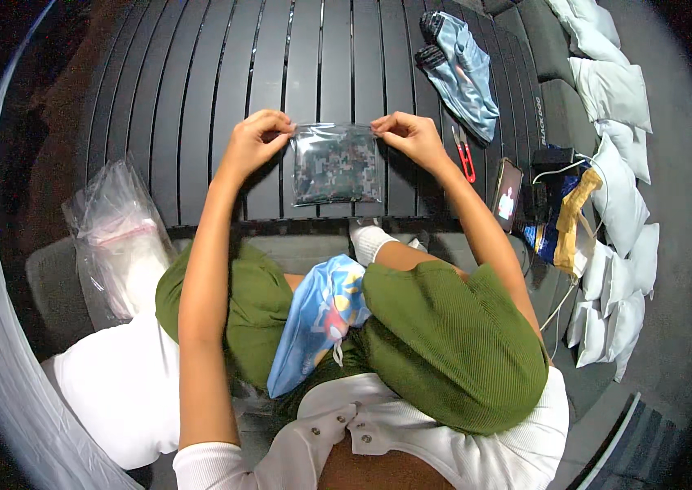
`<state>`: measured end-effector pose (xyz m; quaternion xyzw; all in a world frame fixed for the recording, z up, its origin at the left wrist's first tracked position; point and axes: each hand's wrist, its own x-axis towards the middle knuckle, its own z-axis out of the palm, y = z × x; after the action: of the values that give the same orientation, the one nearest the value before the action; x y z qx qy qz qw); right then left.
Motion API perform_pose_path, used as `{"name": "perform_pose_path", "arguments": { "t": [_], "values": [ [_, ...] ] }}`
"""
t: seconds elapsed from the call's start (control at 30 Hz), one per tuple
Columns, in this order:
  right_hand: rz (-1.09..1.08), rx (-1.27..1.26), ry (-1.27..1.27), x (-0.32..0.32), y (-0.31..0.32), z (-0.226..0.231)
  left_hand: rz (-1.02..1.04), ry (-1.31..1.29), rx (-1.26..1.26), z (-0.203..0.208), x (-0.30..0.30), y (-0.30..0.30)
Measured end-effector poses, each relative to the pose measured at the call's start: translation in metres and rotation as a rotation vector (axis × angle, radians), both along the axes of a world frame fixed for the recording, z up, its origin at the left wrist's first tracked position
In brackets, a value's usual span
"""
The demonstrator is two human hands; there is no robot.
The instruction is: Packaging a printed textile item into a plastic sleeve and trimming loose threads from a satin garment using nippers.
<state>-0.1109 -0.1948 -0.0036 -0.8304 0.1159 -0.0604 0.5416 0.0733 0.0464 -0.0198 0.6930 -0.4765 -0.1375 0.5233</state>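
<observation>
A clear plastic bag [338,167] with a folded, dark camouflage-patterned item inside lies at the near edge of the black slatted table [199,98]. My left hand [261,140] pinches its upper left corner between thumb and fingers. At the upper right corner, my right hand [409,139] pinches the bag in the same way. The bag's top edge is stretched between both hands. Across my lap lies a light-blue printed cloth pouch [321,318] with a white cord end.
Right of my hands lie red-handled thread snips [464,155], a phone [507,193] and a blue garment with black trim [462,69]. Clear plastic bags [121,237] stand at left beside a white cushion [121,384]. Several white pillow-like packets [619,196] line the right side, near cables.
</observation>
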Motion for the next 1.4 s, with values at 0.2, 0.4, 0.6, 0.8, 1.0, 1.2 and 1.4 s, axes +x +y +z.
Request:
{"name": "perform_pose_path", "arguments": {
  "t": [0.2, 0.4, 0.6, 0.8, 1.0, 1.2, 1.4],
  "values": [
    [0.068, -0.272, -0.075, -0.006, 0.004, 0.006, -0.005, -0.021, 0.024, 0.000, -0.005, 0.004],
    [0.121, -0.424, -0.157, -0.008, 0.005, 0.005, -0.057, -0.167, 0.009, 0.001, -0.006, 0.008],
    [0.139, -0.525, -0.226, -0.010, 0.006, -0.002, -0.087, -0.204, 0.069, -0.004, -0.009, 0.013],
    [0.169, -0.625, -0.278, -0.014, 0.008, -0.007, -0.101, -0.316, 0.096, -0.001, -0.014, 0.018],
    [0.172, -0.794, -0.328, -0.018, 0.015, -0.008, -0.104, -0.396, 0.092, 0.000, -0.016, 0.020],
    [0.145, -0.940, -0.394, -0.027, 0.016, -0.006, -0.068, -0.451, 0.049, 0.003, -0.020, 0.023],
    [0.088, -0.879, -0.276, -0.033, 0.017, -0.002, 0.040, -0.621, 0.099, 0.013, -0.019, 0.028]
  ]
}}
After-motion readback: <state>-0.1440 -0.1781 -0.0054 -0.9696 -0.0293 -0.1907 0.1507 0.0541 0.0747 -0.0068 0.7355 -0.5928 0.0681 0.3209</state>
